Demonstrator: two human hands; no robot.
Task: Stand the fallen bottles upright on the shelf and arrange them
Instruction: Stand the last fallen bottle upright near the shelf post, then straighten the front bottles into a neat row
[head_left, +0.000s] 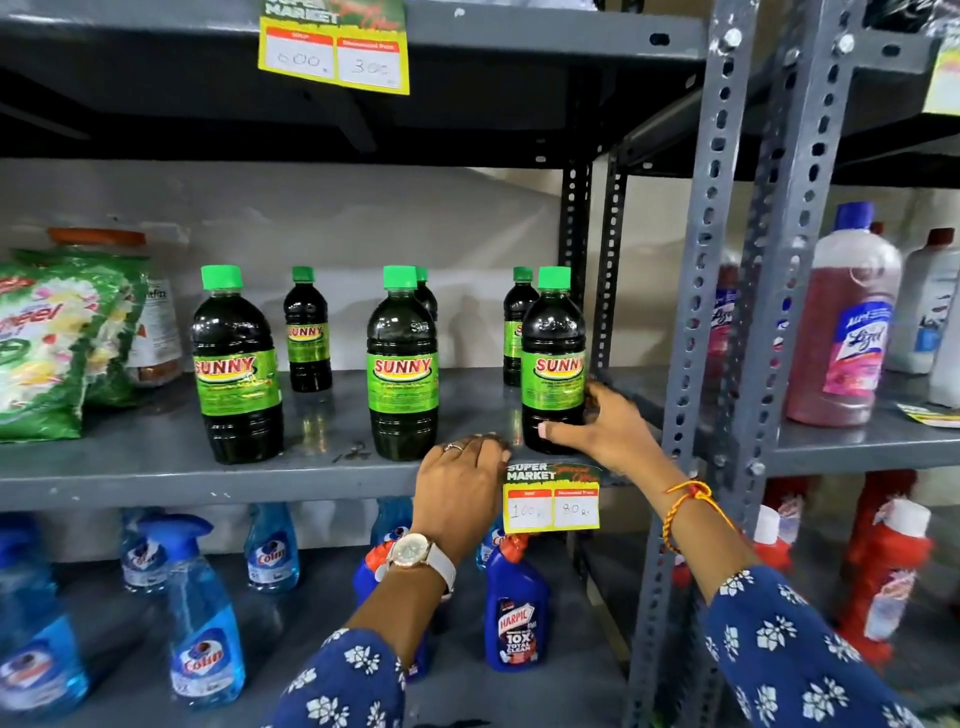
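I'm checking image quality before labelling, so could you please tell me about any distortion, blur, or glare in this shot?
Head view: the wide-angle lens bows the shelf uprights outward; the front SUNNY bottles are sharp, while the detergent packet and Lizol bottle near the edges go soft; the shelf surface reflects the bottles; the underside of the upper shelf is in deep shadow.

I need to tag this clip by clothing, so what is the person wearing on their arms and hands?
Both arms wear dark blue sleeves printed with small white flowers. The left hand has a ring on one finger and a round-faced wristwatch with a rose-gold case and a pale strap. The right hand is bare, with an orange and yellow braided thread bracelet at the wrist.
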